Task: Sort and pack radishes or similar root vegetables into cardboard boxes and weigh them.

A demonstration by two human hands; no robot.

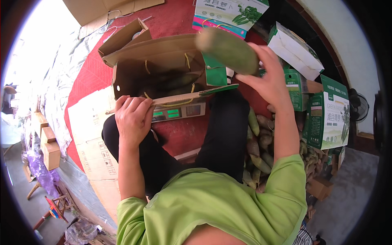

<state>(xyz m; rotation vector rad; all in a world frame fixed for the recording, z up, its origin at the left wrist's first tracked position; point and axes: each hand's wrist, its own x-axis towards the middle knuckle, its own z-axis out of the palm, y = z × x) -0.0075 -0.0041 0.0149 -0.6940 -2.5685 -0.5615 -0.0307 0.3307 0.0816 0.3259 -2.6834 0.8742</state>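
Observation:
A large green radish (pixel 228 50), a little blurred, is raised in my right hand (pixel 267 75), the thumb and fingers closed round its right end. It hangs above the right side of an open cardboard box (pixel 157 45) with yellow cord handles. Dark green radishes (pixel 177 80) lie in the box's shadowy inside. My left hand (pixel 132 118) grips the near rim of the box at its left corner, fingers folded over the edge. Beneath the box sits a digital scale (pixel 183 111) with lit green displays, between my legs.
Loose radishes (pixel 258 157) are heaped by my right leg. Printed green-and-white cartons (pixel 335 116) stand at the right, and another white carton (pixel 296 51) leans behind them. Flattened cardboard (pixel 92 139) covers red flooring at the left. A fan (pixel 358 105) stands far right.

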